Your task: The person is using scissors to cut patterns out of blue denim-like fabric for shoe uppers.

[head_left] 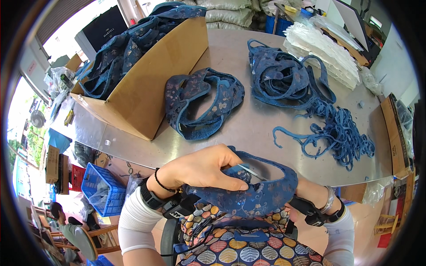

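Note:
A ring-shaped piece of dark blue floral fabric (270, 195) hangs in front of my body, above my lap. My left hand (213, 168) pinches its upper left edge between thumb and fingers. A thin, pale metal blade or rod (253, 172) shows beside my left fingertips, in the fabric's opening; the rest of it is hidden. My right hand (306, 189) is behind the fabric's right side, and its fingers are covered. Beyond, a similar looped floral piece (228, 111) lies on the metal table (248, 133).
At the left a cardboard box (146, 84) overflows with blue floral fabric. A pile of fabric loops (279, 80) and a tangle of thin blue strips (341, 133) lie on the right. White sheets (319, 53) are stacked behind. A blue crate (102, 188) stands lower left, near a seated person.

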A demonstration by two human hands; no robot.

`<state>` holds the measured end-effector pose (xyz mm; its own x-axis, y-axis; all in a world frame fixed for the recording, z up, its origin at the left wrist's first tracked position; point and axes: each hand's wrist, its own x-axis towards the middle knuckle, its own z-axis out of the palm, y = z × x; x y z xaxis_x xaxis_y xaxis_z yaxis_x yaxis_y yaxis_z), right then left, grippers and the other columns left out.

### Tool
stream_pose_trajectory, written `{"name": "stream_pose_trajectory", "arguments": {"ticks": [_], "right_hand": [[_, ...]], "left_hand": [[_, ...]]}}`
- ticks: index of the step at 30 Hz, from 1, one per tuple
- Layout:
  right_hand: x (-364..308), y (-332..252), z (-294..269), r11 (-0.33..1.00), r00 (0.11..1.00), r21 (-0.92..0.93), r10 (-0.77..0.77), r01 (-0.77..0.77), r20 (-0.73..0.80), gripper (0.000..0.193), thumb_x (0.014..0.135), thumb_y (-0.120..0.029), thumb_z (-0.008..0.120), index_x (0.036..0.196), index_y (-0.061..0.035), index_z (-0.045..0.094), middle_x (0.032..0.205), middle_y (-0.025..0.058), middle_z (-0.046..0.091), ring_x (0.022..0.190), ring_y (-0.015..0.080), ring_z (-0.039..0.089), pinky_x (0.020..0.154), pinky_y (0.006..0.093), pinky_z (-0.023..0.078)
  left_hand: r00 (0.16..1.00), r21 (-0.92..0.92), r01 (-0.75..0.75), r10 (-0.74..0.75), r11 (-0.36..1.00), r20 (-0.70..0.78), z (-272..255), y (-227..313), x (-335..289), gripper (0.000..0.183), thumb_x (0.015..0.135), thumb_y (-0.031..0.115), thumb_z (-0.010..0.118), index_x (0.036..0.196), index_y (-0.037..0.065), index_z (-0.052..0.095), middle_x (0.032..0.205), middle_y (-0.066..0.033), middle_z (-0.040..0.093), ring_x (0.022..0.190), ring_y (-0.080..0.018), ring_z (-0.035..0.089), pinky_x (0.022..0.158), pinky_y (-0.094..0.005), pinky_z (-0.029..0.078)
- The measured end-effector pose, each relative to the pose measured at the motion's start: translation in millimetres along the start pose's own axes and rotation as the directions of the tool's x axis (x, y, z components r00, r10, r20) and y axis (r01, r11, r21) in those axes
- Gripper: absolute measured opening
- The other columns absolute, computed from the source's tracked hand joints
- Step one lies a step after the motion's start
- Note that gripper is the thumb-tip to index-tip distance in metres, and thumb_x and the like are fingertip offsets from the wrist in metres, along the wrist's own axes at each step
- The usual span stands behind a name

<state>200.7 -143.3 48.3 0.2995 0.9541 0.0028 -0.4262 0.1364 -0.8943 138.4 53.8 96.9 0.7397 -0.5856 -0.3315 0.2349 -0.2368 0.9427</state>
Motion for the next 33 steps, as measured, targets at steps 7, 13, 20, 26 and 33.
{"name": "stream_pose_trajectory", "arguments": {"ticks": [7,13,20,26,33], "right_hand": [[-50.8,23.3,-6.1,0.969,0.984,0.184,0.174,-0.168,-0.021,0.042,0.083,-0.032,0.056,0.111,-0.0018,0.049,0.099,0.0093,0.056,0.075,0.0136,0.057,0.062,0.0218,0.047],[-76.9,38.7,-4.1,0.935,0.935,0.007,0.353,-0.354,0.026,0.049,0.077,-0.048,0.055,0.095,-0.0021,0.054,0.077,0.0048,0.057,0.056,0.0095,0.051,0.050,0.0201,0.039],[-88.3,29.2,-7.9,0.820,0.908,-0.409,0.414,-0.400,-0.058,0.078,0.053,-0.074,0.060,0.083,-0.0018,0.053,0.066,0.0001,0.054,0.053,0.0101,0.049,0.050,0.0226,0.039],[-90.1,28.7,-10.0,0.793,0.972,-0.584,0.232,-0.174,0.026,0.022,0.059,-0.015,0.067,0.056,-0.0086,0.046,0.058,-0.0015,0.049,0.068,0.0146,0.059,0.056,0.0235,0.043],[-88.8,28.3,-3.8,0.707,0.979,-0.689,0.204,-0.157,-0.013,0.022,0.058,-0.022,0.064,0.064,-0.0076,0.049,0.058,-0.0018,0.049,0.064,0.0155,0.057,0.056,0.0240,0.043]], "left_hand": [[0.899,0.005,-0.315,0.300,0.949,-0.320,12.6,-23.9,2.1,0.017,0.076,0.013,0.068,0.083,0.000,0.063,0.063,0.0054,0.053,0.057,0.0004,0.041,0.048,-0.0172,0.033],[0.824,0.073,-0.371,0.364,0.926,-0.435,24.8,-27.5,1.5,0.014,0.074,0.011,0.070,0.073,0.002,0.059,0.057,0.0062,0.046,0.053,0.0005,0.034,0.044,-0.0177,0.026],[0.780,0.032,-0.433,0.393,0.901,-0.487,25.5,-27.3,-6.1,0.014,0.072,0.010,0.071,0.071,0.003,0.060,0.056,0.0068,0.045,0.050,-0.0003,0.030,0.044,-0.0190,0.022],[0.786,0.106,-0.412,0.412,0.905,-0.461,22.7,-28.5,-10.7,0.012,0.072,0.009,0.071,0.072,0.002,0.060,0.058,0.0072,0.047,0.051,0.0004,0.031,0.044,-0.0183,0.023],[0.772,0.004,-0.436,0.377,0.900,-0.512,30.7,-23.1,-10.5,0.013,0.072,0.005,0.070,0.069,0.000,0.058,0.063,0.0017,0.055,0.057,-0.0013,0.044,0.049,-0.0168,0.032]]}}
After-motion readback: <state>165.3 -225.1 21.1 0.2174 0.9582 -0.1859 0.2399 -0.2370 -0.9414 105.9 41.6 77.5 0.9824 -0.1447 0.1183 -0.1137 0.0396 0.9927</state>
